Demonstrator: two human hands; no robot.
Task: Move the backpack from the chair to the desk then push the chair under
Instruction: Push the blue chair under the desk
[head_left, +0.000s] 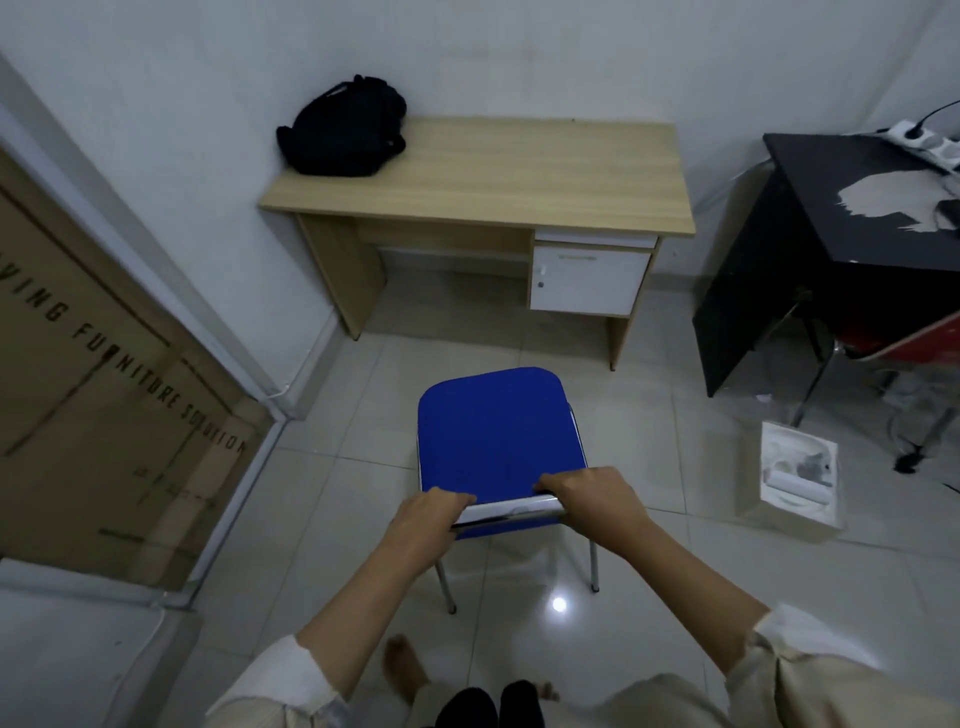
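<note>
A black backpack (344, 130) lies on the far left corner of the light wooden desk (519, 176), against the wall. The blue chair (496, 431) with chrome legs stands on the tiled floor in front of the desk, a gap of floor between them. My left hand (428, 519) grips the left end of the chair's chrome back rail. My right hand (592, 493) grips the right end of the same rail. The chair seat is bare.
The desk has a white drawer unit (589, 280) on its right side and open leg room on the left. A black table (852, 218) with a red chair beneath stands right. A white box (797, 473) sits on the floor. Large cardboard (104, 389) leans at left.
</note>
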